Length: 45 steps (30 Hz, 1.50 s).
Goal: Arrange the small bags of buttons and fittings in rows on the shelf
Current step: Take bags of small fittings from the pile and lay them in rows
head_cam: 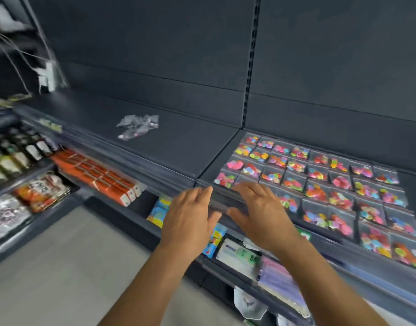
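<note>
Button bags (319,184) in rows on dark shelf (178,147); crumpled plastic (138,125) apart; left hand (190,212), right hand (261,208) relaxed, empty.

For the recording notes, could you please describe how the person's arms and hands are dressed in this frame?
Both forearms are bare right to the bottom edge of the head view: no sleeves or cuffs show. The left hand and the right hand wear no gloves. No watch, bracelet or ring can be made out, though motion blur could hide something small.
</note>
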Available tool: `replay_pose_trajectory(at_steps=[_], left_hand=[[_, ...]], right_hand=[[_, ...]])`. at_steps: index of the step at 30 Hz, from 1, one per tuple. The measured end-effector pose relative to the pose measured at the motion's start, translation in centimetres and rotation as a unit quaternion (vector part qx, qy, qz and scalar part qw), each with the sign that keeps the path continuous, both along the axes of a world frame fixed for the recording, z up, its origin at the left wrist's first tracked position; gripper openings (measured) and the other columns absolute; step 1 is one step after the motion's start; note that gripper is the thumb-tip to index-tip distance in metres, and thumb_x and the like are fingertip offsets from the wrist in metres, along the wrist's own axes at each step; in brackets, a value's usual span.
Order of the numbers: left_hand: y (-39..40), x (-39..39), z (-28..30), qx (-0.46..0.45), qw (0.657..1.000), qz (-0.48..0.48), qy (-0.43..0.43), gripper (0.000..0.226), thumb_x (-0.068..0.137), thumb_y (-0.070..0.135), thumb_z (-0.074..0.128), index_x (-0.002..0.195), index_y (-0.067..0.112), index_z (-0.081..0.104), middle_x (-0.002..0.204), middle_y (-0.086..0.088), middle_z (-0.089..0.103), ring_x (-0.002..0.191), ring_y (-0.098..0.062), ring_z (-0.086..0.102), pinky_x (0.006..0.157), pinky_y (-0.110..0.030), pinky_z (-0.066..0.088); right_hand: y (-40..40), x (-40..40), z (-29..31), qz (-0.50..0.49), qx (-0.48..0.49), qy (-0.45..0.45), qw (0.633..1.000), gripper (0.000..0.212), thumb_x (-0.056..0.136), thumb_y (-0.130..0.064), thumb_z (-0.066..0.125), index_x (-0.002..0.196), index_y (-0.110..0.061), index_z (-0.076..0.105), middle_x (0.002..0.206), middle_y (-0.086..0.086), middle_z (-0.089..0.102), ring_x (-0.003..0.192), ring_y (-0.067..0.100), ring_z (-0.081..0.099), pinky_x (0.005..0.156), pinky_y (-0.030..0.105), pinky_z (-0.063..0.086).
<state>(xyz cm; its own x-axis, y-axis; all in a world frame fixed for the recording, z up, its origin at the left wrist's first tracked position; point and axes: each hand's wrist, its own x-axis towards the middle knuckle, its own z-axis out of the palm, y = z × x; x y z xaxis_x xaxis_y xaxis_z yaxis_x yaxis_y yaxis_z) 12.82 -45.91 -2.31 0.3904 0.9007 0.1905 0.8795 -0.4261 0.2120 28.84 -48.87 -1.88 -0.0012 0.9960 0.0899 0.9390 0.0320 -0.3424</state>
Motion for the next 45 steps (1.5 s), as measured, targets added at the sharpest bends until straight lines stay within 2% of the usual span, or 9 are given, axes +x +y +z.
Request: replay_pose_trajectory(at_steps=[8,18,27,33,35,37,40,43,45], left_hand=[[5.5,-7.7,-0.6,0.002,0.997,0.074,-0.015,0.061,0.096,0.047,0.041,0.149,0.023,0.023,0.146,0.003,0.038,0.135,-0.016,0.030,0.111,-0.027,0.022],[17.9,-12.3,0.3,0.009,0.993,0.112,-0.030,0.061,0.097,0.046,0.040,0.150,0.022,0.020,0.149,0.002,0.034,0.138,-0.016,0.026,0.112,-0.027,0.020],[28.2,-15.5,-1.0,-0.011,0.988,0.150,-0.026,0.058,0.097,0.042,0.042,0.148,0.018,0.027,0.144,-0.001,0.042,0.131,-0.018,0.037,0.108,-0.028,0.028],[33.6,-18.0,-3.1,-0.048,0.992,0.119,-0.006,0.059,0.098,0.040,0.041,0.149,0.018,0.021,0.155,-0.004,0.024,0.140,-0.022,0.026,0.115,-0.036,0.024],[35.3,-18.6,-3.4,-0.063,0.994,0.092,0.002,0.061,0.098,0.039,0.040,0.151,0.019,0.016,0.158,-0.005,0.015,0.143,-0.022,0.019,0.116,-0.037,0.022],[36.5,-18.9,-3.6,-0.084,0.995,0.055,0.013,0.059,0.100,0.038,0.037,0.151,0.019,0.014,0.159,-0.004,0.011,0.145,-0.021,0.014,0.117,-0.037,0.019],[37.3,-19.0,-3.5,-0.090,0.996,-0.006,0.004,0.054,0.100,0.036,0.036,0.150,0.018,0.022,0.156,-0.002,0.022,0.143,-0.018,0.019,0.116,-0.035,0.022],[36.7,-18.5,-3.2,-0.086,0.994,-0.062,-0.018,0.051,0.100,0.036,0.035,0.148,0.019,0.030,0.153,0.002,0.029,0.140,-0.015,0.024,0.115,-0.031,0.023],[36.2,-17.9,-3.1,-0.081,0.991,-0.099,-0.034,0.049,0.100,0.036,0.035,0.147,0.020,0.032,0.151,0.004,0.030,0.139,-0.014,0.024,0.114,-0.028,0.023]], right_hand=[[7.7,-7.3,-0.4,0.066,-0.014,0.006,0.998,0.059,0.094,-0.047,0.045,0.145,-0.025,0.029,0.151,-0.007,0.028,0.140,0.014,0.021,0.116,0.033,0.014],[21.8,-11.8,0.0,0.126,-0.005,0.016,0.992,0.060,0.093,-0.049,0.044,0.146,-0.025,0.029,0.153,-0.007,0.027,0.141,0.013,0.020,0.116,0.032,0.016],[32.8,-15.1,0.0,0.151,-0.004,0.009,0.989,0.059,0.095,-0.044,0.045,0.147,-0.022,0.027,0.151,-0.004,0.030,0.140,0.015,0.024,0.117,0.034,0.019],[38.1,-18.5,-1.5,0.155,-0.059,-0.007,0.986,0.065,0.098,-0.037,0.041,0.151,-0.030,0.004,0.160,-0.005,0.000,0.147,0.018,0.001,0.118,0.041,0.008],[39.3,-19.0,-2.2,0.151,-0.089,-0.028,0.984,0.063,0.099,-0.034,0.038,0.150,-0.032,0.002,0.159,-0.006,-0.006,0.147,0.017,-0.006,0.117,0.044,0.007],[39.8,-19.1,-2.8,0.152,-0.101,-0.049,0.982,0.057,0.100,-0.035,0.034,0.150,-0.030,0.009,0.159,-0.008,-0.003,0.147,0.015,-0.005,0.117,0.044,0.008],[39.4,-18.4,-3.3,0.137,-0.084,-0.038,0.986,0.049,0.100,-0.033,0.035,0.147,-0.031,0.023,0.158,-0.012,0.009,0.146,0.012,0.006,0.118,0.038,0.012],[37.6,-17.1,-3.6,0.126,-0.055,-0.017,0.990,0.044,0.100,-0.030,0.039,0.143,-0.030,0.034,0.154,-0.011,0.022,0.143,0.009,0.018,0.117,0.024,0.014],[36.4,-16.0,-3.5,0.110,-0.033,0.006,0.993,0.039,0.098,-0.025,0.043,0.137,-0.029,0.045,0.149,-0.012,0.032,0.138,0.006,0.029,0.110,0.014,0.016]])
